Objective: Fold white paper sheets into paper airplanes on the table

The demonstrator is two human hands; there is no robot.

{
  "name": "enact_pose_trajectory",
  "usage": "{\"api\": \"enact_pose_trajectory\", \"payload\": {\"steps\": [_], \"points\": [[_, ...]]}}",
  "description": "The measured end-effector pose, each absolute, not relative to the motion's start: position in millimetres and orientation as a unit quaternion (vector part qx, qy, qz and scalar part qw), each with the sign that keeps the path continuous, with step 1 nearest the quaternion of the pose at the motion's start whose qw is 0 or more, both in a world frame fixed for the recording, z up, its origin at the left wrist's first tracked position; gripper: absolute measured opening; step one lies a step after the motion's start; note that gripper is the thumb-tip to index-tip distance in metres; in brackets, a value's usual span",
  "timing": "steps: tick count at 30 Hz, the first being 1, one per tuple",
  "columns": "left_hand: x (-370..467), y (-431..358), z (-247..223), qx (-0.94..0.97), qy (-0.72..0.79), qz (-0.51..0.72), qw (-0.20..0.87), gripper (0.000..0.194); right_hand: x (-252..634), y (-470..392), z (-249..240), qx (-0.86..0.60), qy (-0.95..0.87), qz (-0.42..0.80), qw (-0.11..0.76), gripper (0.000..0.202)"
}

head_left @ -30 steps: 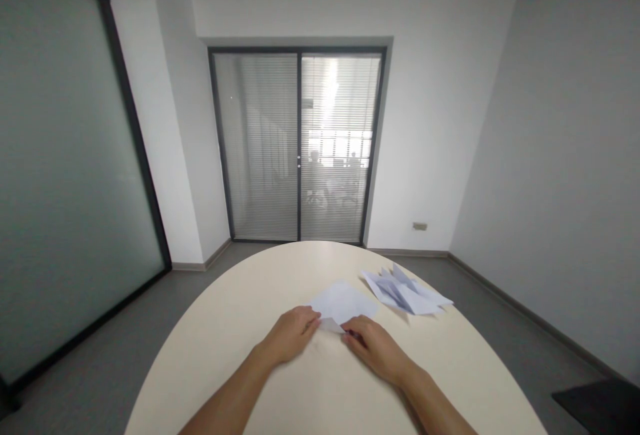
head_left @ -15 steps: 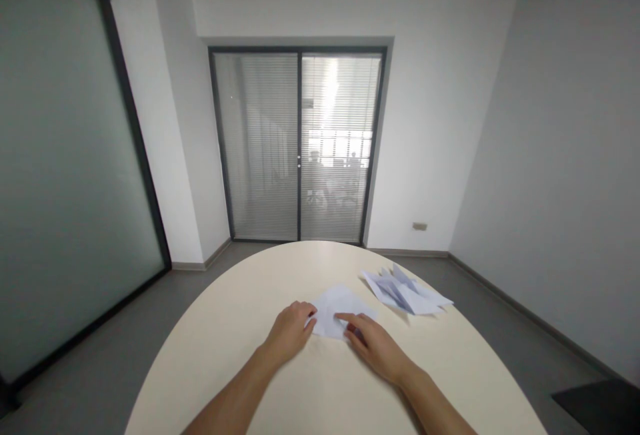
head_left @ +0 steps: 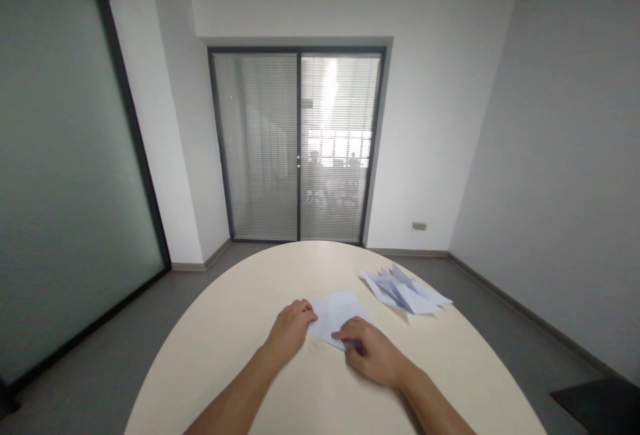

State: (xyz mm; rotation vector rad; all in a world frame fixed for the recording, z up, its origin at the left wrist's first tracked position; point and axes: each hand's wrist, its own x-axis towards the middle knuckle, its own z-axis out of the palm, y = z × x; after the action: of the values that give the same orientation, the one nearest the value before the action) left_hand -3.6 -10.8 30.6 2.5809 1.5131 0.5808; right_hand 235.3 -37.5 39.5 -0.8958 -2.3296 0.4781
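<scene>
A small folded sheet of white paper [head_left: 336, 309] lies on the round cream table [head_left: 240, 315] between my two hands. My left hand [head_left: 291, 325] is closed at its left corner, thumb and fingers together on the edge. At the near right edge of the sheet is my right hand [head_left: 373, 351], its index finger reaching onto the paper and its other fingers curled. The right fingers and thumb close around that edge and hide part of it.
Several folded white papers [head_left: 407, 293] lie in a loose pile at the table's right side. A glass door with blinds [head_left: 299, 148] stands beyond the table. Frosted glass [head_left: 70, 175] is on the left, and a dark flat object [head_left: 600, 403] lies low at the right.
The sheet has turned slightly, its near edge now slanting down to the right. My right hand has moved a little toward me along it; my left hand has barely shifted.
</scene>
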Motion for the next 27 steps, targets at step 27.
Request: {"api": "enact_pose_trajectory", "payload": {"steps": [27], "points": [[7, -27, 29, 0.834, 0.524, 0.172, 0.020, 0.050, 238, -37, 39, -0.307, -0.889, 0.177, 0.291, 0.040]]}}
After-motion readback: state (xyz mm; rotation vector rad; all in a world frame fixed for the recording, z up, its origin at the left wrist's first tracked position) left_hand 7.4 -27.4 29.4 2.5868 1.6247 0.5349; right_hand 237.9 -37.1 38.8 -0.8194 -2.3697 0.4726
